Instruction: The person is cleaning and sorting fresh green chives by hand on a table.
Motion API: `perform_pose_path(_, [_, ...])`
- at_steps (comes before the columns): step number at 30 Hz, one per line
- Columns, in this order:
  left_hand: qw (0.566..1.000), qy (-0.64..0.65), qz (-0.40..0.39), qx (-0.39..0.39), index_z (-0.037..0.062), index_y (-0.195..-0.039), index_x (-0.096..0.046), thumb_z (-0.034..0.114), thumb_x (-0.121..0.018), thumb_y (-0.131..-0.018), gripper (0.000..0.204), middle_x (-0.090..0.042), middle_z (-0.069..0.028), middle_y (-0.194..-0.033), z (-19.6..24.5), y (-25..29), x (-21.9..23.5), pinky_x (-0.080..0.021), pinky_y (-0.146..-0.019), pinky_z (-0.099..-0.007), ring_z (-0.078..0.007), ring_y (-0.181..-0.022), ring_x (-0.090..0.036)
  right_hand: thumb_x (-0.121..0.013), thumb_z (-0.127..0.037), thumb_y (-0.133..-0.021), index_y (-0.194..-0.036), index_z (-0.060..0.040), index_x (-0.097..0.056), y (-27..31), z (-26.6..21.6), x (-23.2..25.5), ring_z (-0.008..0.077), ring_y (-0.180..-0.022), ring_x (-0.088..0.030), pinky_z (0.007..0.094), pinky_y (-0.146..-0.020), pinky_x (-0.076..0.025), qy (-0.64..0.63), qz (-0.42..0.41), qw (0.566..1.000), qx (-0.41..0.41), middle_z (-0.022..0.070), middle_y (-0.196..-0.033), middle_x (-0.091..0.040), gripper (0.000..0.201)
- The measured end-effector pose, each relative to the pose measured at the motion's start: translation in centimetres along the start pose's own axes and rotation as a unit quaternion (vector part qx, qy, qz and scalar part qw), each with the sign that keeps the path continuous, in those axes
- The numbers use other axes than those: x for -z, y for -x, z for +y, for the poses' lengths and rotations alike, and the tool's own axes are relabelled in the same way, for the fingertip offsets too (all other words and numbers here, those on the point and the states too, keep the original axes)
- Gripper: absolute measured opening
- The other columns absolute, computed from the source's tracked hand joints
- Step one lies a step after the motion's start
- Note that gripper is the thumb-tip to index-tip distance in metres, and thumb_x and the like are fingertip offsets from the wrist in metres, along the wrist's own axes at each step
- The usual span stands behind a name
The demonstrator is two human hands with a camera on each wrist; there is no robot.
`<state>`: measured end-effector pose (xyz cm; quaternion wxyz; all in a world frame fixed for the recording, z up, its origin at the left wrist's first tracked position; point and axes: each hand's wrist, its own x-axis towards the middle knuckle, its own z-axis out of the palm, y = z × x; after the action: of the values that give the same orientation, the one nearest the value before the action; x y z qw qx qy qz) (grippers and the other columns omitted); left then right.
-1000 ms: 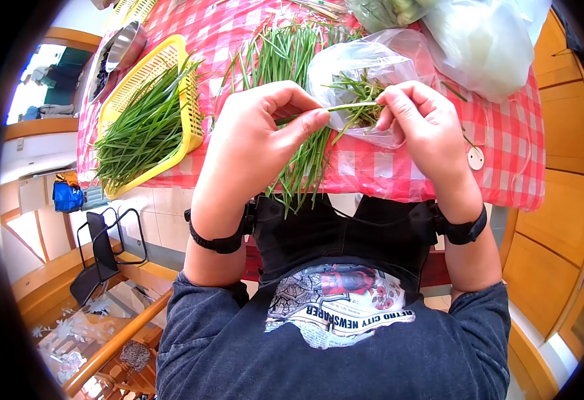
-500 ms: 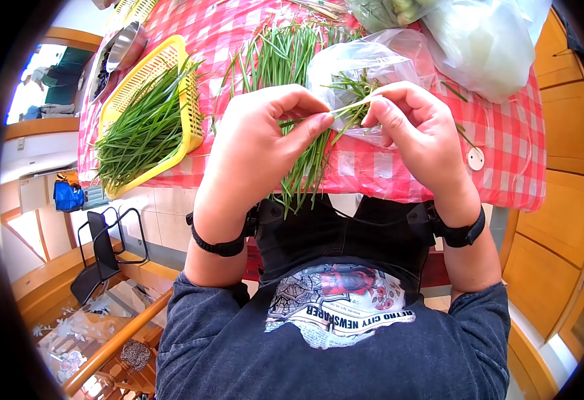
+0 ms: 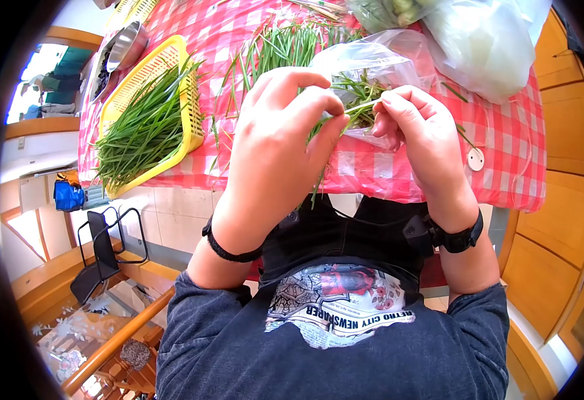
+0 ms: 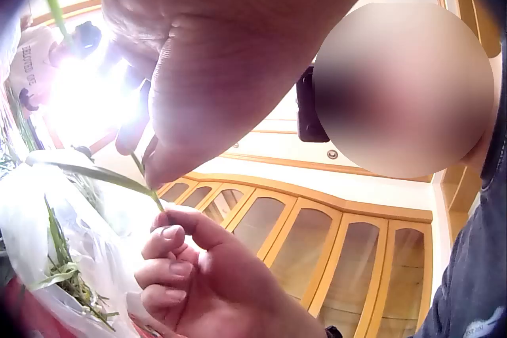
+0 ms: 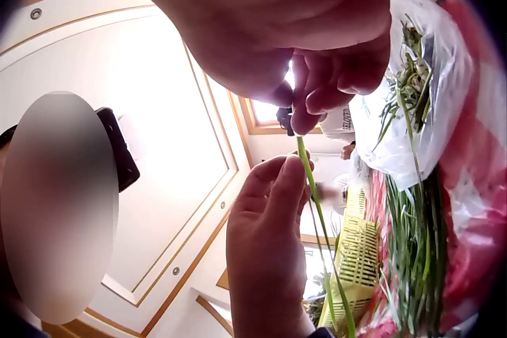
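Between both hands, over the table, is a slender green chive (image 3: 364,106). My right hand (image 3: 424,130) pinches its pale end between thumb and fingertips. My left hand (image 3: 289,137) holds the leafy part between thumb and fingers, its back turned to the head camera. From the right wrist view, chive leaves hang down past the left hand (image 5: 269,231). A clear plastic bag (image 3: 399,48) lies open behind the hands, with trimmed green scraps (image 3: 362,88) in it. Left of the bag, a pile of chives (image 3: 282,52) is partly covered by the left hand.
A yellow basket (image 3: 192,123) heaped with chives stands at the left, a metal bowl (image 3: 128,47) behind it. Bulging plastic bags (image 3: 482,50) sit at the back right. A white disc (image 3: 475,159) lies on the red checked tablecloth (image 3: 505,133). Wooden cabinets flank the right side.
My left hand has shifted right and turned its back upward, coming closer along the chive. My right hand came slightly left, then back right, still pinching the end.
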<state>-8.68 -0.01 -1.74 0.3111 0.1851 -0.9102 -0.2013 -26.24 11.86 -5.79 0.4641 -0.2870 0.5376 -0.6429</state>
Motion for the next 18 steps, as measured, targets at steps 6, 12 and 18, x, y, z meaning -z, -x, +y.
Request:
perform_pose_path(6, [0.996, -0.058, 0.039, -0.052, 0.0057, -0.095, -0.075, 0.007, -0.082, -0.082, 0.015, -0.068, -0.0120, -0.119, 0.6, 0.5, 0.5, -0.052, -0.093, -0.0429, -0.0342, -0.109, -0.065, -0.065, -0.020, -0.106, -0.096, -0.0015, -0.070, 0.5, -0.4, -0.4, 0.0037, -0.067, -0.057, 0.0207, -0.063, -0.046, 0.012, 0.031, 0.999, 0.018, 0.0020, -0.080, -0.072, 0.022])
perform_pose_path(12, [0.995, -0.086, 0.028, -0.047, 0.0058, -0.096, -0.074, 0.006, -0.084, -0.081, 0.019, -0.069, -0.0126, -0.118, 0.9, 0.7, 0.6, -0.051, -0.094, -0.0427, -0.0340, -0.109, -0.065, -0.066, -0.016, -0.105, -0.097, -0.0003, -0.069, 1.2, -0.5, -1.5, 0.0037, -0.071, -0.060, 0.0196, -0.065, -0.047, 0.024, 0.030, 0.996, 0.077, 0.0016, -0.081, -0.071, 0.018])
perform_pose_path(18, [0.995, -0.058, 0.069, -0.045, 0.0045, -0.092, -0.070, 0.006, -0.086, -0.078, 0.021, -0.071, -0.0116, -0.111, 0.6, 0.8, -0.3, -0.052, -0.091, -0.0422, -0.0331, -0.106, -0.066, -0.068, -0.010, -0.103, -0.098, 0.0010, -0.068, 2.2, -0.6, -2.4, 0.0047, -0.075, -0.064, 0.0199, -0.069, -0.051, 0.021, 0.034, 0.994, 0.103, 0.0013, -0.084, -0.071, 0.012])
